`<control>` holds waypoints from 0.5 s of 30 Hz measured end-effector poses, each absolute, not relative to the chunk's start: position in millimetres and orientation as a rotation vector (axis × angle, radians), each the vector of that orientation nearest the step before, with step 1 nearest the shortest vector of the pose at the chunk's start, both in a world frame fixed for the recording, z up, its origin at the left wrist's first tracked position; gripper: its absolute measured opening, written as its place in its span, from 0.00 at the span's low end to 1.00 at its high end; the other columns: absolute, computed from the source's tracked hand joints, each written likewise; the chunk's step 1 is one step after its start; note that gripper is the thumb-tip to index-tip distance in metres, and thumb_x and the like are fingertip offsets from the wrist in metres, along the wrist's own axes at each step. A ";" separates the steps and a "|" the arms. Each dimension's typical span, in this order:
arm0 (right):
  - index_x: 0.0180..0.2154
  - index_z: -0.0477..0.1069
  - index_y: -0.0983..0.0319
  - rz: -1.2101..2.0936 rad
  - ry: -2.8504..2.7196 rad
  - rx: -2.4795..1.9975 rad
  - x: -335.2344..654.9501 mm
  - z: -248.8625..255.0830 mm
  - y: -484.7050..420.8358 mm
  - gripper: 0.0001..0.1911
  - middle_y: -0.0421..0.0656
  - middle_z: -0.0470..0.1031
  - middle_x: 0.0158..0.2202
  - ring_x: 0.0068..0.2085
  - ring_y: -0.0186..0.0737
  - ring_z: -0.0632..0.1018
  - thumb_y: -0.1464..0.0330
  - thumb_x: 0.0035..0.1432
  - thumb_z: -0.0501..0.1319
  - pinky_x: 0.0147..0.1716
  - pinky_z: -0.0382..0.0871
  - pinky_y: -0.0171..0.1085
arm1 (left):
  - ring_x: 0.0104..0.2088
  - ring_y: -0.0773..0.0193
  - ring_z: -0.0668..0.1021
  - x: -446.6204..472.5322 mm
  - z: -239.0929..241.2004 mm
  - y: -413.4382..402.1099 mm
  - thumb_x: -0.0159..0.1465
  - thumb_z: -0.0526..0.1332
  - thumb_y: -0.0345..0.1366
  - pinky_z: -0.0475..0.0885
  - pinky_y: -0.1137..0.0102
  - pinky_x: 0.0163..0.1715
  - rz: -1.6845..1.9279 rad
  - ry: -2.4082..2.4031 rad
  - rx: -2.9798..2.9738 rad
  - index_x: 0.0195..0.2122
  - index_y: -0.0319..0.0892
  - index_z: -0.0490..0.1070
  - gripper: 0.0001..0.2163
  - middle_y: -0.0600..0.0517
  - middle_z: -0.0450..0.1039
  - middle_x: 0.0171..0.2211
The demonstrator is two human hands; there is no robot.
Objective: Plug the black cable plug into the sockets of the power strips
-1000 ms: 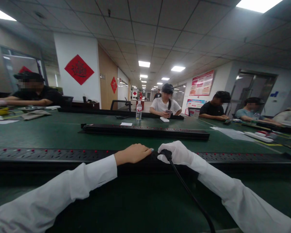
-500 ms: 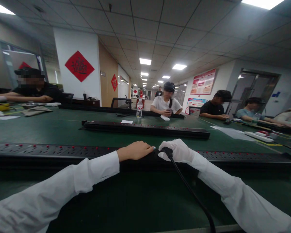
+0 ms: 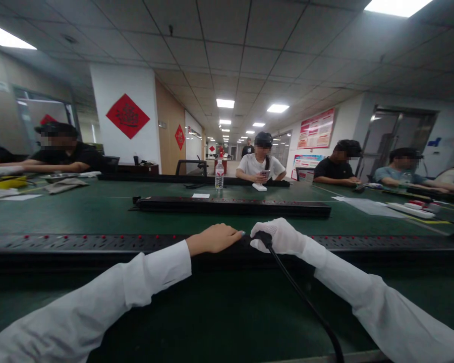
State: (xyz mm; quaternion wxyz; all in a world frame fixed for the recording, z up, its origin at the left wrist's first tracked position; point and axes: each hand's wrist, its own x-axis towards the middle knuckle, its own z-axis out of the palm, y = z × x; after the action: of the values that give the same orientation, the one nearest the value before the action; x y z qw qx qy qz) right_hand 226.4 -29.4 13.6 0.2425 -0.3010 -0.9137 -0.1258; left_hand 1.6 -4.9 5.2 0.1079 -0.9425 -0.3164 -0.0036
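A long black power strip [image 3: 98, 244] with slotted sockets and a row of red buttons lies across the green table in front of me. My left hand [image 3: 216, 238], bare, rests palm down on the strip with its fingers stretched to the right. Just to its right, my right hand [image 3: 282, 236] wears a white glove and grips a black plug [image 3: 264, 238] at the strip's top. The plug's cable [image 3: 300, 292] runs down towards me. Whether the plug's pins sit in a socket is hidden by the plug and fingers.
A second black power strip [image 3: 230, 206] lies farther back, with a water bottle [image 3: 219, 175] and a white card [image 3: 201, 195] beyond it. A person [image 3: 263, 164] sits opposite holding a phone. Other people sit at both sides. Paper sheets [image 3: 366, 205] lie to the right.
The view has tilted up slightly, so the scene sits lower and a little to the right. Both hands keep their places on the strip, the plug still in my right hand.
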 end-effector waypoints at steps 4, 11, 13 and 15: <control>0.34 0.70 0.59 -0.354 -2.505 -0.845 227.3 14.4 -30.2 0.15 0.38 0.74 0.23 0.24 0.29 0.72 0.56 0.52 0.55 0.24 0.59 0.28 | 0.36 0.56 0.75 0.8 4.6 -5.4 0.66 0.42 0.37 0.68 0.67 0.34 0.000 -0.889 -2.713 0.48 0.39 0.62 0.16 0.43 0.72 0.39; 0.34 0.69 0.59 -0.458 -2.494 -0.906 227.6 11.8 -30.0 0.17 0.38 0.73 0.22 0.23 0.29 0.72 0.54 0.52 0.54 0.24 0.58 0.28 | 0.39 0.58 0.75 -1.2 2.3 -1.6 0.66 0.43 0.36 0.67 0.67 0.37 -0.029 -0.930 -2.806 0.51 0.40 0.60 0.16 0.44 0.71 0.42; 0.34 0.69 0.59 -0.490 -2.483 -0.906 227.8 10.3 -29.4 0.16 0.38 0.73 0.22 0.23 0.30 0.72 0.54 0.52 0.54 0.24 0.57 0.28 | 0.39 0.59 0.74 -1.8 2.1 -0.9 0.66 0.43 0.36 0.67 0.68 0.38 -0.048 -0.939 -2.844 0.51 0.41 0.61 0.16 0.44 0.71 0.42; 0.33 0.69 0.59 -0.514 -2.477 -0.911 227.7 9.4 -29.2 0.16 0.38 0.73 0.22 0.23 0.30 0.72 0.54 0.52 0.54 0.24 0.57 0.28 | 0.39 0.60 0.74 -2.3 1.9 -0.4 0.66 0.44 0.37 0.66 0.68 0.38 -0.048 -0.928 -2.855 0.51 0.40 0.61 0.15 0.44 0.71 0.43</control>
State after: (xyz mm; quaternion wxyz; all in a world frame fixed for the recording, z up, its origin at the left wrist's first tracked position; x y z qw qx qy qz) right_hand 227.7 -29.2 9.4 0.2244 -0.3302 -0.8977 -0.1862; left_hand -2.3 -0.4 1.9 0.0694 -0.9486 -0.3084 -0.0158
